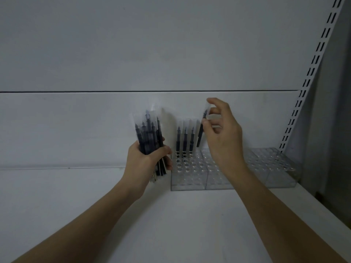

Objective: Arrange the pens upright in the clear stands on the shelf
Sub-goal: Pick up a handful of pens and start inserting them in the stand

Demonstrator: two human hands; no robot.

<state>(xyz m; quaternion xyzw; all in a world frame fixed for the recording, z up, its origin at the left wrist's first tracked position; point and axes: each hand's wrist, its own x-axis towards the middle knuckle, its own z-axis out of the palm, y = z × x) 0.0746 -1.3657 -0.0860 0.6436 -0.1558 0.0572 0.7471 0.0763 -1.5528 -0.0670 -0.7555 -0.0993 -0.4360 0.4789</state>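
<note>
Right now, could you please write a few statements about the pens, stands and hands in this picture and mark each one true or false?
1. The left hand grips a bundle of pens. True.
2. Three pens stand in the left stand. True.
3. The right hand is empty. False: it pinches one pen.
4. The far right stand is full. False: its holes look empty.
</note>
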